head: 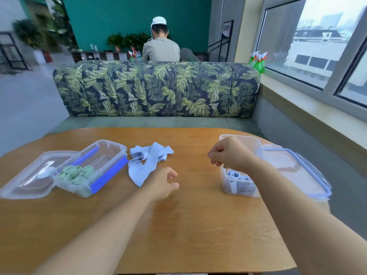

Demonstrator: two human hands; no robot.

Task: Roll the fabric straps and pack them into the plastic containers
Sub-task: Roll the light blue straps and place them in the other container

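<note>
Loose light-blue fabric straps (148,159) lie in a heap at the middle of the wooden table (178,225). My left hand (162,185) hovers just right of the heap's near end, fingers loosely curled, holding nothing. My right hand (228,153) hangs above the right clear container (238,189), fingers curled downward with nothing seen in them. That container holds rolled light-blue straps (238,175). On the left stands another clear container (99,167) with blue clips, holding rolled green straps (77,174).
A clear lid (31,177) lies left of the left container, and a blue-rimmed lid (294,171) lies right of the right one. Behind the table stands a leaf-patterned sofa (156,88); a person sits beyond it, back turned. A window ledge runs along the right.
</note>
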